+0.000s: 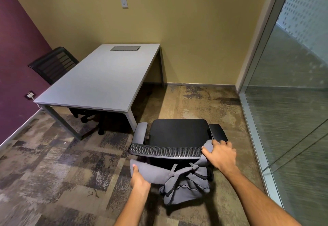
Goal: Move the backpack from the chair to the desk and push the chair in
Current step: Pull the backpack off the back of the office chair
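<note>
Both hands closed on grey backpack [184, 181] hanging behind chair [177, 133] backrest: left hand [140, 179] gripping its left edge, right hand [220, 154] clutching fabric at backrest's corner, likely for lifting clear toward desk [99, 78].

Grey backpack [184, 181] hangs behind black chair [177, 137].

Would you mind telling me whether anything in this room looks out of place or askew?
Yes: the grey backpack hangs limp off the back of the near office chair, gripped by the left hand and right hand. That chair stands pulled away from the desk rather than tucked under.
</note>
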